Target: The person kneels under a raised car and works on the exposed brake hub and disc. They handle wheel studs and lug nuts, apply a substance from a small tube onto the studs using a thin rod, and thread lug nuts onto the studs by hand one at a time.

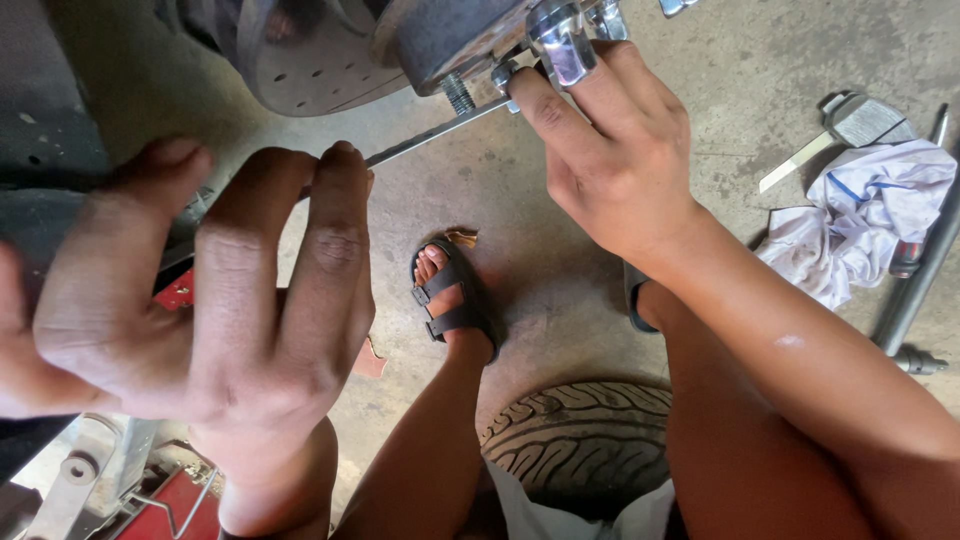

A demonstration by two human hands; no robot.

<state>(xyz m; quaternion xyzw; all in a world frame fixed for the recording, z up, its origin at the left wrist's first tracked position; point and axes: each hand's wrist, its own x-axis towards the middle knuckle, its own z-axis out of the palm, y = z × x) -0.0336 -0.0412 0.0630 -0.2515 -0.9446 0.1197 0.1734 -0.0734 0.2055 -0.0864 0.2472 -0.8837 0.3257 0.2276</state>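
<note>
Your right hand (610,150) is up at the wheel hub (440,40), fingers curled and closed on a chrome socket (560,45) fitted at the hub's lower edge, thumb pressed near the head of a thin metal bar (430,135). The wrist is bent back and the forearm runs down-right out of view. Your left hand (200,300) sits close to the lens, fingers loosely bent and spread, not closed on anything visible; the fingertips reach near the bar's left end, contact can't be told.

Counts: one hub, one perforated brake disc (310,60) behind it, one bare threaded stud (458,95) visible below the hub, one socket, one bar. One tyre (580,440) lies flat on the concrete floor (560,260) between your legs. Two sandalled feet: the left foot (450,295) fully shown, the other mostly hidden under your right wrist. One white rag (860,215) lies at right, with one flat-handled tool (850,125) just above it and one long steel bar (915,290) along the right edge. One red jack (150,500) is at bottom left.

Room: the hub is cut by the top edge, so there is no view above the socket. Open concrete lies between hub and tyre. The left side is tight against the dark car body (50,120).
</note>
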